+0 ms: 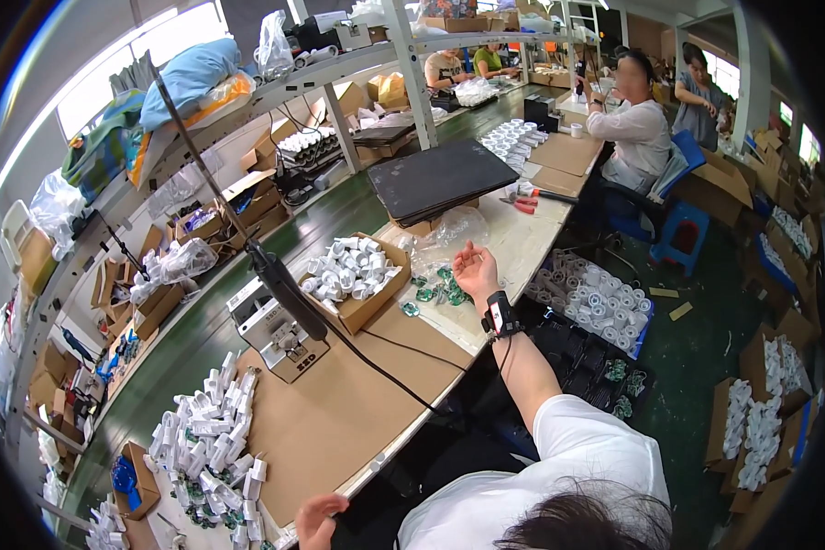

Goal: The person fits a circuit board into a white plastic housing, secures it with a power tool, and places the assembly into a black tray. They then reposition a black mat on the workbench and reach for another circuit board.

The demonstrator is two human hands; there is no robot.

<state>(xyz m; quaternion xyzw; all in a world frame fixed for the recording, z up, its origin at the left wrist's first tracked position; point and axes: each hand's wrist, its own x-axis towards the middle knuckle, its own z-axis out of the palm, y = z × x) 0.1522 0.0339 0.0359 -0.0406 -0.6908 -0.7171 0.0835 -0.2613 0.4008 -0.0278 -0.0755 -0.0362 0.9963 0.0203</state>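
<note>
My right hand [475,271], with a black device strapped at the wrist [501,316], hovers over the right side of the workbench with its palm turned up. Its fingers are loosely curled and I see nothing in them. Beside it lies a small pile of green circuit boards [442,290]. Left of those stands a cardboard box of white plastic housings [357,272]. At the bench's front edge my left hand [319,521] has its fingers extended, holding nothing visible. A heap of white housings with green boards [206,449] lies to its left.
A hanging electric screwdriver [284,293] with its cable crosses above a small white machine [280,330]. Brown cardboard [339,403] covers the bench front. Black trays [440,179] and red-handled pliers [524,203] lie farther back. A crate of white rings [605,307] stands at right; co-workers sit beyond.
</note>
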